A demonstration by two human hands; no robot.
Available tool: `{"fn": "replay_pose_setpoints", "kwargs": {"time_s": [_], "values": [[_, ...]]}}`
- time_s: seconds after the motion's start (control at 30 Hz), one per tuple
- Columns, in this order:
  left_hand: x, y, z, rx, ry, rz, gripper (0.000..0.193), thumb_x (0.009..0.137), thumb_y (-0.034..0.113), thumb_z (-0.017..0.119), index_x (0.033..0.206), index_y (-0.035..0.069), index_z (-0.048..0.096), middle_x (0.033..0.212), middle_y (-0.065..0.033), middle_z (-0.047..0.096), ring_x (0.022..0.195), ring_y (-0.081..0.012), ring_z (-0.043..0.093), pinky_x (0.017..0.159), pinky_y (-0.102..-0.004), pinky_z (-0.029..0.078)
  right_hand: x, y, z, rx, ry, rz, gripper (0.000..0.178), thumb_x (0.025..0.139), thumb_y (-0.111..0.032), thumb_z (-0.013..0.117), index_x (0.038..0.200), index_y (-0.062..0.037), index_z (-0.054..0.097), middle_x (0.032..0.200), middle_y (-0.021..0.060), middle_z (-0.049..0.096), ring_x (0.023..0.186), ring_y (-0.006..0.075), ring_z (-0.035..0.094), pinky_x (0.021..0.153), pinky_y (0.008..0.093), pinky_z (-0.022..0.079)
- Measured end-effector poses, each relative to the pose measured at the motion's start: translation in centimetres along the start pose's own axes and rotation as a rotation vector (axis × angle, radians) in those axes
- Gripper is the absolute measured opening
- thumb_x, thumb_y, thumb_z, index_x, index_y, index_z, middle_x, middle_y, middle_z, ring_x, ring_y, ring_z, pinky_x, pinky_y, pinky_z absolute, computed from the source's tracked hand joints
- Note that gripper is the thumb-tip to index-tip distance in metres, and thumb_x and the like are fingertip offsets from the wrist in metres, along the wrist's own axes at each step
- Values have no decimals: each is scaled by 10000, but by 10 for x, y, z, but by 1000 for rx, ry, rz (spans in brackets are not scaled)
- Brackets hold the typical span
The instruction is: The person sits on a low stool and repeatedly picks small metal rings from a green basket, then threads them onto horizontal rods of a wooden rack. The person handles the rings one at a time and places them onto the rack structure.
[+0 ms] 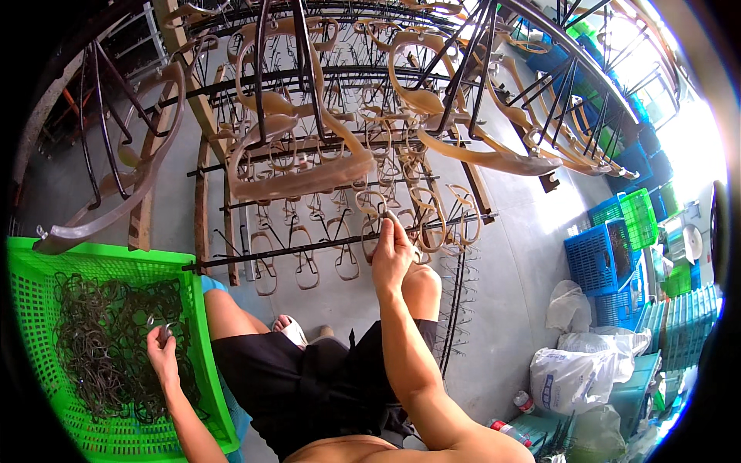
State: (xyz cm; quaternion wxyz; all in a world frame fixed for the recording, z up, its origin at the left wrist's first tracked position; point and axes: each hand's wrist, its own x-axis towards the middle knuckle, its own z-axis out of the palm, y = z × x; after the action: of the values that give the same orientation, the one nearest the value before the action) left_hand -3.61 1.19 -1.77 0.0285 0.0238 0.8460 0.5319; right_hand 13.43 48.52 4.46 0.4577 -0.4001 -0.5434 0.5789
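My left hand (160, 363) is over a green plastic basket (204, 363), its fingertips pinched on a small dark, shiny piece (164, 332). Under it in the basket lies a tangle of thin dark looped pieces (100, 347). My right hand (392, 262) reaches forward to the hanging rack, thumb and fingers closed at the tips; what they pinch is too small to make out. Right by those fingertips hangs a beige eyeglass frame (370, 202). More such frames hang along a black rod (309, 245) of the rack.
Large pale eyeglass frames (309, 174) hang close overhead from black hooks. Wooden uprights (202, 208) stand at the rack's left. To the right are blue crates (598, 258), a green crate (639, 216), white plastic bags (575, 378) and a bottle (509, 432) on the floor.
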Motion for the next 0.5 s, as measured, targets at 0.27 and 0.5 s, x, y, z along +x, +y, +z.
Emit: {"fn": "replay_pose_setpoints", "kwargs": {"time_s": [0.27, 0.5], "values": [[-4, 31, -1, 85, 168, -65, 280, 942, 246, 499, 1118, 28, 513, 781, -18, 609, 580, -78, 437, 508, -237, 344, 6, -2, -13, -148, -64, -62, 249, 935, -232, 544, 987, -7, 640, 555, -67, 418, 471, 20, 346, 403, 211, 285], [-9, 61, -2, 244, 290, 85, 381, 961, 321, 458, 1138, -6, 540, 737, -108, 613, 641, -211, 560, 566, -328, 430, 12, -7, -17, -239, -46, -106, 243, 931, -225, 548, 1021, -21, 646, 549, -53, 422, 479, 31, 354, 413, 219, 294]]}}
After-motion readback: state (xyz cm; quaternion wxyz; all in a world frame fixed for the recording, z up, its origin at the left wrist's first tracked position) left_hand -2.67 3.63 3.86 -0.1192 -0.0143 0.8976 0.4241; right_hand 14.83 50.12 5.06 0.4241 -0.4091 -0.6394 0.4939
